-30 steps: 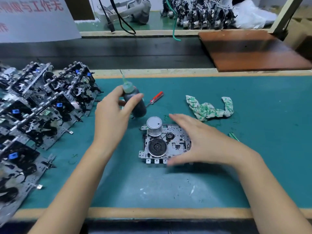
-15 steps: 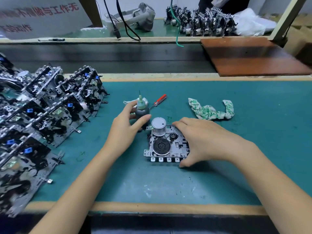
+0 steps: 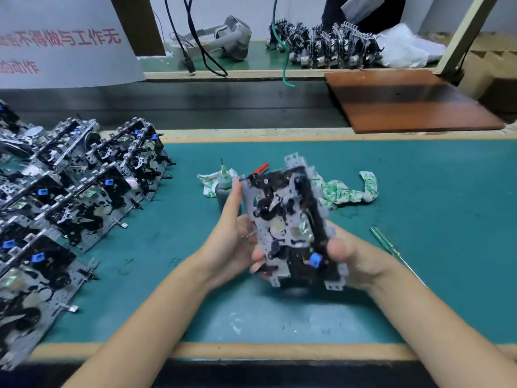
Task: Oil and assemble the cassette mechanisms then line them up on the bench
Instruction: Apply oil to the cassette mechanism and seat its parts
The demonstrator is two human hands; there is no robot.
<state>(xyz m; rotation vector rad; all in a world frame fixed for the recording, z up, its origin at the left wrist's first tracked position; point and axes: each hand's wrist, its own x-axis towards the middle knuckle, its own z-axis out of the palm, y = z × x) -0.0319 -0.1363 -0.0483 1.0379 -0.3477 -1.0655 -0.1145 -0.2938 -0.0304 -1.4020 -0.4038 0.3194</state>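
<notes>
Both hands (image 3: 232,242) now lift the mechanism (image 3: 291,222), flipped

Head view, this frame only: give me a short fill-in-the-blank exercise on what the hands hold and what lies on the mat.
1. The cassette mechanism is held above the mat by ____ hands.
2. The small plastic clip near the right hand is ____ in colour.
3. The oil bottle stands just beyond the ____ hand.
4. The finished mechanisms lie in rows on the ____ side of the bench.

Missing words: both; blue; left; left
</notes>
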